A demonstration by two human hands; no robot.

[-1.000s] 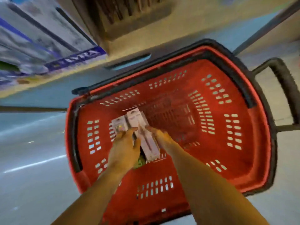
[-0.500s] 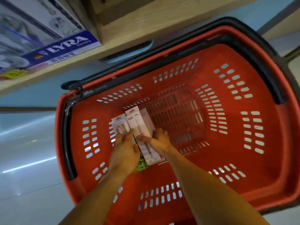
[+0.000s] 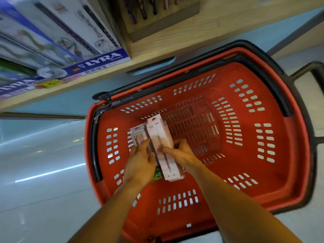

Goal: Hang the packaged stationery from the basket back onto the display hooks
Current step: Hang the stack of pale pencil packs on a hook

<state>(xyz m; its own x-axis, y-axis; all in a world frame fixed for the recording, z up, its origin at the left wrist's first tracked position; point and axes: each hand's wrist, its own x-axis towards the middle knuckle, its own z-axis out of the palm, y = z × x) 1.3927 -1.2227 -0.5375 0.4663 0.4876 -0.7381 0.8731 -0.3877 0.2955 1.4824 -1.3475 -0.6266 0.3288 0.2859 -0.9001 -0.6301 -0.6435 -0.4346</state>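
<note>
A red plastic basket (image 3: 280, 172) stands on the floor below me. On its bottom lies a small pile of white stationery packs (image 3: 158, 135), long and narrow, with a pen showing through the top one. A smaller pack with coloured pens (image 3: 137, 133) sits at the pile's left. My right hand (image 3: 180, 153) curls round the right edge of the top pack, thumb across its face. My left hand (image 3: 140, 163) grips the left side of the pile, fingers over the coloured pack. A green item under the pile is mostly hidden.
A wooden shelf edge (image 3: 175, 48) runs across the top, with LYRA boxes (image 3: 98, 63) at left and a wooden pen stand (image 3: 157, 16) above. The basket's black handles (image 3: 273, 79) lie folded on its rim; a pull handle (image 3: 315, 71) sticks out at right. Pale floor at left.
Both hands have closed in on the pack pile and taken hold of it; the right thumb now lies over the top pack. The view shifted, showing more shelf.
</note>
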